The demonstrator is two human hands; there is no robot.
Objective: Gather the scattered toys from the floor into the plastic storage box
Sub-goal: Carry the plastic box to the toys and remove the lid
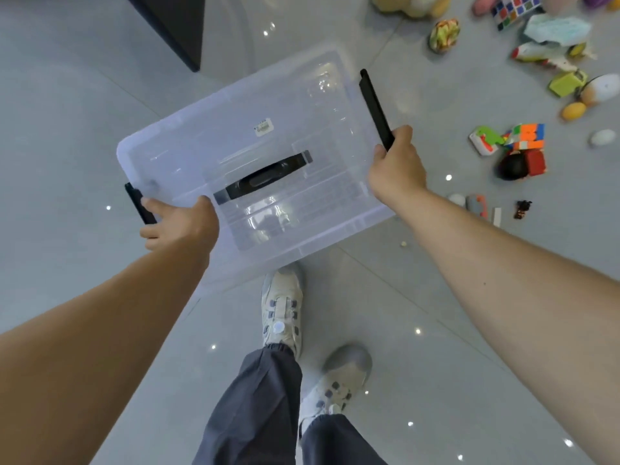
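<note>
Clear plastic storage box [268,135] with lid on, held up over the grey tiled floor [67,129], tilted, between both hands. Black carry handle [265,178] sits in the lid centre, small label [264,126] just above it. Left hand [183,223] grips the near-left corner, fingers [157,206] closed around the box edge right beside the left black latch [139,204]. Right hand [397,169] is closed on the lower end of the right black latch [375,109], which stands swung out from the box side. Toys are scattered on the floor to the right, well apart from the box: colour puzzle cube [526,136] touching a green-white toy [484,139], red and black toy [523,165] just below them, second cube [513,8] at top, crumpled pale blue piece [557,28], yellow egg [573,110], white egg [602,137], small dark figure [522,209]. Box interior looks empty through the lid, glare makes that hard to confirm. Person's pale sneakers [281,307] and dark trousers [261,397] directly below the box
</note>
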